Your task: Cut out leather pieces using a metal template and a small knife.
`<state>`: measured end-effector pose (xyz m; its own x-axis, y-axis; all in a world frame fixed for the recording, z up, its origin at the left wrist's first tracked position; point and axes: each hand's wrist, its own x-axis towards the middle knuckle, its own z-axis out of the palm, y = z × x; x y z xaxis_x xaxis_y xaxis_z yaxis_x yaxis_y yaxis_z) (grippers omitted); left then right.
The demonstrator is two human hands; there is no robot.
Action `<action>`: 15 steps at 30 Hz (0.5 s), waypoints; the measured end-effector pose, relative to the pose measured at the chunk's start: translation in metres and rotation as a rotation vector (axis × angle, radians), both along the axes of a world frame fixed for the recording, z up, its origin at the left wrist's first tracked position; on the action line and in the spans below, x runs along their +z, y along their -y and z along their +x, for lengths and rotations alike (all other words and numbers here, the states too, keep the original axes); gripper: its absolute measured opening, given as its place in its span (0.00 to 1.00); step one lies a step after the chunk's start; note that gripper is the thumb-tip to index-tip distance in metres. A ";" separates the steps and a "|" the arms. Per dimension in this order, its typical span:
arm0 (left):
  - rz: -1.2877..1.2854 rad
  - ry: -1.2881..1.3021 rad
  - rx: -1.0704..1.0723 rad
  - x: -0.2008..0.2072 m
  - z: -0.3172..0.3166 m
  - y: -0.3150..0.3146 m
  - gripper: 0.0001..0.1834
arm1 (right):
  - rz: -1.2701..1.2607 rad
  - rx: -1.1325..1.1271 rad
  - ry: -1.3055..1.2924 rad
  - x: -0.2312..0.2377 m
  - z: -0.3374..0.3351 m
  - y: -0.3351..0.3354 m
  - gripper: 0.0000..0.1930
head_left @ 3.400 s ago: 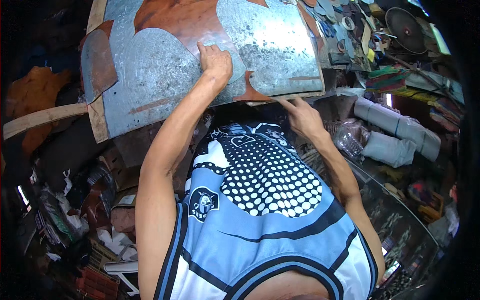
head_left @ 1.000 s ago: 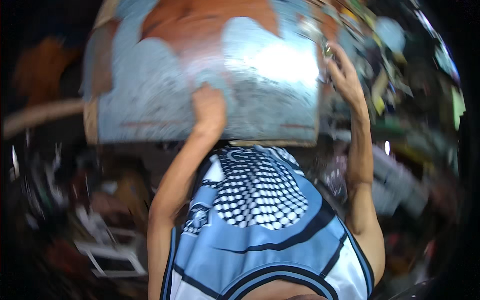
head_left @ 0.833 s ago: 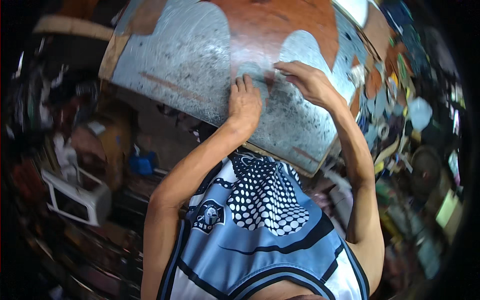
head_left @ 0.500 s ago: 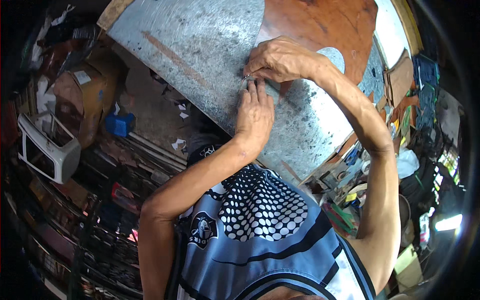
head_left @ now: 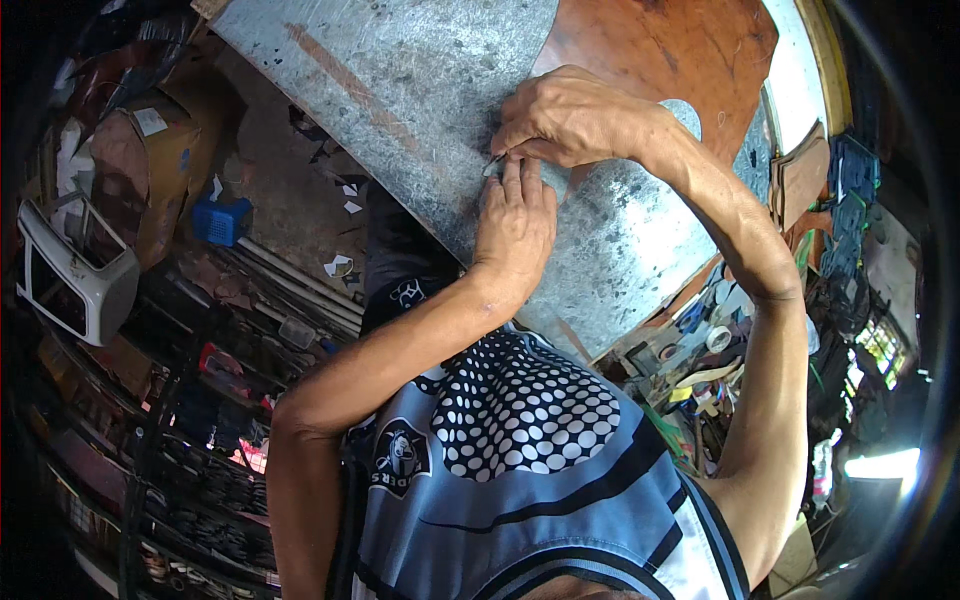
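Observation:
A grey, scuffed sheet-metal tabletop (head_left: 420,60) lies under both hands. My left hand (head_left: 515,228) lies on it with the fingers stretched forward, their tips pressed down by a small pale sliver (head_left: 491,168). Just beyond those fingertips my right hand (head_left: 575,115) is bent into a pinch, its knuckles up. What it pinches is mostly hidden; only a small dark tip shows by the sliver. Behind the right hand a large brown sheet (head_left: 660,50), which looks like leather, covers the far right of the top, with a rounded cutout in its near edge.
Tools, a tape roll (head_left: 718,338) and scraps crowd the table's right side. To the left stand a cardboard box (head_left: 165,170), a blue plastic basket (head_left: 220,220) and a white frame-like part (head_left: 85,275). Paper scraps (head_left: 340,266) lie on the floor.
The view has shifted slightly. Both hands stay together at the same spot on the metal top, in nearly the same pose; the right fingertips have moved only a little.

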<state>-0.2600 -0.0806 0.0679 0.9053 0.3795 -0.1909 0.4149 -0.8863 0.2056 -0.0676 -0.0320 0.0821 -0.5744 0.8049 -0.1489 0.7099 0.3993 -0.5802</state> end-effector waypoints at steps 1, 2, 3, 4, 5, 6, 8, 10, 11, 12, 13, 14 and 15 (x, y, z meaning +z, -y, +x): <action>-0.007 -0.005 -0.001 0.000 0.000 -0.001 0.15 | 0.008 0.016 -0.001 0.000 0.000 -0.001 0.11; -0.013 -0.009 -0.002 0.001 0.000 -0.001 0.14 | 0.016 0.032 -0.002 0.000 0.000 -0.002 0.12; -0.014 -0.010 0.001 0.001 0.000 -0.002 0.14 | 0.015 0.035 -0.003 0.000 -0.001 -0.003 0.12; -0.017 -0.011 0.002 0.001 0.000 -0.001 0.14 | 0.009 0.039 0.005 0.002 -0.002 -0.003 0.11; -0.020 -0.012 0.001 0.002 0.000 -0.001 0.13 | 0.004 0.043 0.013 0.004 -0.002 -0.004 0.11; -0.020 -0.012 0.002 0.002 0.000 -0.001 0.13 | 0.003 0.044 0.013 0.003 -0.003 -0.004 0.11; -0.024 -0.045 -0.019 0.002 0.000 -0.002 0.14 | -0.001 0.059 0.023 0.002 -0.003 -0.003 0.10; -0.038 -0.055 -0.024 0.002 0.000 -0.002 0.14 | -0.002 0.057 0.060 0.006 -0.005 -0.001 0.10; -0.050 -0.065 -0.028 0.002 0.000 -0.002 0.14 | -0.002 0.057 0.096 0.008 -0.006 -0.001 0.10; -0.051 -0.066 -0.030 0.002 0.000 -0.002 0.14 | -0.003 0.055 0.095 0.009 -0.007 -0.001 0.10; -0.034 -0.060 -0.034 0.001 0.000 -0.002 0.14 | -0.032 0.056 0.118 0.010 -0.006 -0.002 0.10; -0.017 -0.054 -0.039 0.001 0.000 -0.002 0.14 | -0.061 0.057 0.140 0.011 -0.006 -0.002 0.11; -0.017 -0.055 -0.040 0.000 -0.001 -0.002 0.14 | -0.061 0.056 0.139 0.009 -0.004 -0.001 0.11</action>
<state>-0.2605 -0.0784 0.0678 0.9075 0.3398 -0.2468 0.3906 -0.8989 0.1986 -0.0719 -0.0307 0.0916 -0.5886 0.7591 -0.2780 0.7627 0.4075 -0.5022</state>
